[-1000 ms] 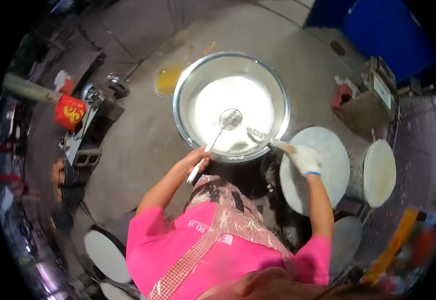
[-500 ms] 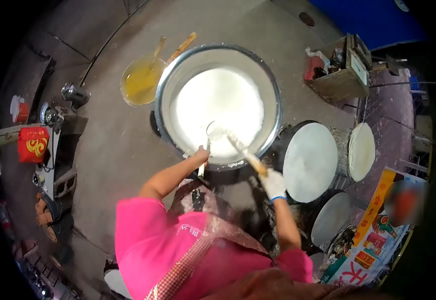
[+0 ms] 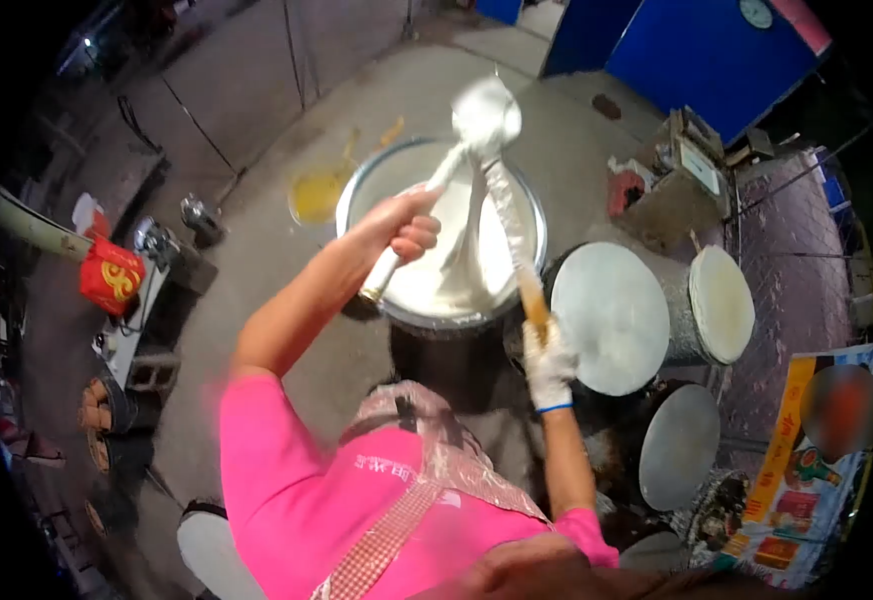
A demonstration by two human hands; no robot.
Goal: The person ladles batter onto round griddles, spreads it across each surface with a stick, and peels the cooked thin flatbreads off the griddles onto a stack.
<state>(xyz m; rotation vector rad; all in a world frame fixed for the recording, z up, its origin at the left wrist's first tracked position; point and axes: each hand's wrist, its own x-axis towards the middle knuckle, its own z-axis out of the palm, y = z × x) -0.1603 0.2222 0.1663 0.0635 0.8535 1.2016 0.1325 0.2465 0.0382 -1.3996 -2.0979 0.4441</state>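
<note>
Bare and closed, my left hand grips the white handle of a ladle, whose bowl is raised above the far side of a big metal pot. White batter fills the pot, and a thick stream hangs down from the ladle. In a white glove, my right hand is wrapped round the wooden handle of a batter-coated stick. The stick slants over the pot, its far end at the ladle's bowl. Whether the two touch is blurred.
Round flat griddles stand right of the pot, one with a pale yellowish top. A bowl of yellow liquid is left of the pot. Farther out are a wooden box, a red bag and a printed banner.
My left hand has lifted the ladle up and out of the batter, which now streams down. The stick's coated end has risen too. The camera view has tilted upward.
</note>
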